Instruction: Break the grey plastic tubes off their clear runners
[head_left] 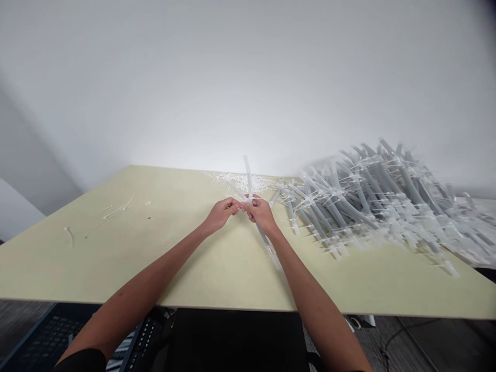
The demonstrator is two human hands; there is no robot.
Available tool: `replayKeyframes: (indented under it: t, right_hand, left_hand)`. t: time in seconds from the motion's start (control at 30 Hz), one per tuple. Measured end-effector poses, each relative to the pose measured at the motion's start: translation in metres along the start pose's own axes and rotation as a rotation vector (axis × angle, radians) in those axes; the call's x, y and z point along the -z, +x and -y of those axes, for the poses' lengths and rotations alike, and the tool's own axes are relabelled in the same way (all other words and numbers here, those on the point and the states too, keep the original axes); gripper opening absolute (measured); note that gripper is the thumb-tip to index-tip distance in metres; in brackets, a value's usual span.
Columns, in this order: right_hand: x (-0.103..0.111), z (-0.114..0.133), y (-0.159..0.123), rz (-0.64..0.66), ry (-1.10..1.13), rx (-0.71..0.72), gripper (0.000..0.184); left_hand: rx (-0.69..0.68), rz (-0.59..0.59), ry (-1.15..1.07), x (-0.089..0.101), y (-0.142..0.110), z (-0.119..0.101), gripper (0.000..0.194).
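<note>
Both my hands meet near the middle of the table. My right hand (259, 213) is closed round a translucent plastic tube (248, 173), which rises above the fingers; a lower length slants down beneath my right wrist. A white joint shows at the fingers, with a thin pale strip angling off to the upper left. My left hand (223, 214) is closed in a pinch beside that joint, its fingertips almost touching those of the right. What it pinches is too small to make out. Just behind the hands lies a heap of thin white cable ties (248, 182).
A large pile of similar tube assemblies (349, 196) with white connectors covers the table's right side. Loose strips (112, 213) and a short curved piece (70, 236) lie at left on the pale yellow table (186, 284). A blue crate (50, 330) stands below; a white wall rises behind.
</note>
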State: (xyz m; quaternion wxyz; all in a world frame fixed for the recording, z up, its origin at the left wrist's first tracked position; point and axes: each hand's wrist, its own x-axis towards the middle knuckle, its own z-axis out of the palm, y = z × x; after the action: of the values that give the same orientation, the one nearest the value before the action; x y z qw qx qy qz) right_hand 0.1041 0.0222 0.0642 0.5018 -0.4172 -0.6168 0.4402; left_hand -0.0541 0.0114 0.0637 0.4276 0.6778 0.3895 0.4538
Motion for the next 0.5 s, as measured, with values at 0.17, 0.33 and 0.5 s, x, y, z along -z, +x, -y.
replayKeyframes:
  t: [0.17, 0.33, 0.5]
  right_hand:
    - [0.0002, -0.0013, -0.0006, -0.032, -0.033, 0.026, 0.035]
    - [-0.0027, -0.0052, -0.0014, -0.047, 0.002, 0.030, 0.033]
    - [-0.0033, -0.0090, -0.0003, -0.042, 0.061, 0.025, 0.034]
  left_hand:
    - [0.049, -0.031, 0.011, -0.0012, -0.0006, -0.0016, 0.021]
    - [0.074, 0.020, -0.122, -0.0030, 0.0019, 0.0014, 0.014]
    - [0.104, 0.055, -0.206, -0.0015, 0.0029, 0.0055, 0.011]
